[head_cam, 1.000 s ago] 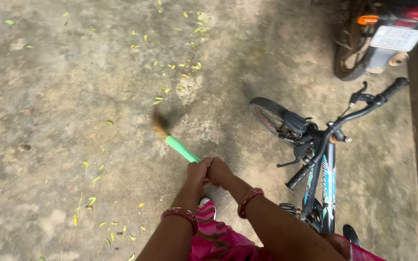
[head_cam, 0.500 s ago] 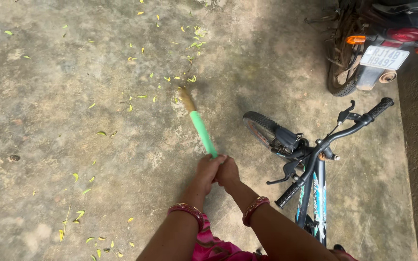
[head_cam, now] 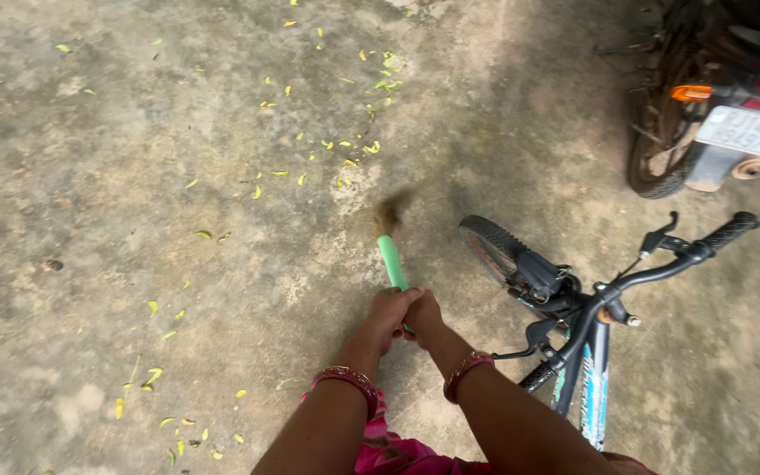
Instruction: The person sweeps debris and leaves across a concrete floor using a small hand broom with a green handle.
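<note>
Both my hands grip the near end of a broom with a green handle point(head_cam: 391, 262). My left hand point(head_cam: 386, 317) and my right hand point(head_cam: 426, 318) sit side by side, fingers closed round the handle. The brown bristle end point(head_cam: 389, 212) is blurred over the concrete floor point(head_cam: 134, 176), just left of a bicycle's front tyre. Small yellow-green leaves point(head_cam: 345, 149) lie scattered beyond and left of the bristles. Each wrist wears a red bangle, and a pink garment shows below my arms.
A small black and blue bicycle point(head_cam: 573, 334) stands close on my right, its front wheel point(head_cam: 492, 246) near the broom. A motorcycle's rear wheel point(head_cam: 661, 149) and number plate fill the top right corner. More leaves point(head_cam: 160, 378) lie at the lower left.
The broom head has swung rightwards from the leaf patch toward the bicycle's front tyre. A second ago it was further left. My hands kept their grip; the view shifted slightly.
</note>
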